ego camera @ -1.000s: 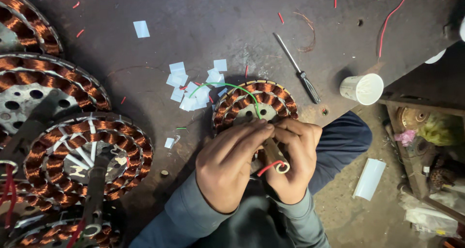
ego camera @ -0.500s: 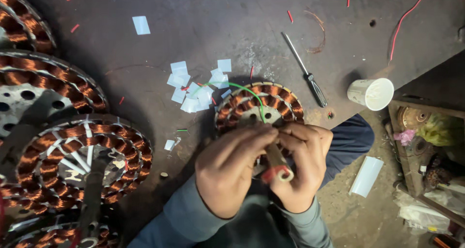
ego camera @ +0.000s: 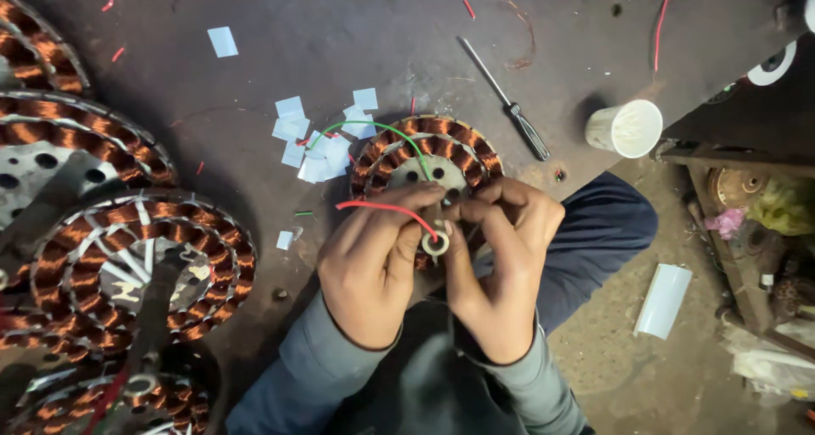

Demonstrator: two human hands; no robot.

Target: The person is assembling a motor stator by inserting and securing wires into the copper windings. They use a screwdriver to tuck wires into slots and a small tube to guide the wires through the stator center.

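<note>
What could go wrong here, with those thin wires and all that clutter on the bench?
The red wire and green wire run right between the fingers of the left hand and right hand; a tug might snap or loosen one. The paper squares by the copper-wound stator could slip into its windings.

No packages, labels, signs or screens are seen anywhere in the frame (only plain, unprinted things are shown).

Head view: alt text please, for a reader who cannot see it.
Two hands, left hand and right hand, pinch a small white ring with a red wire over a copper-wound stator. A screwdriver and white cup lie beyond.
</note>
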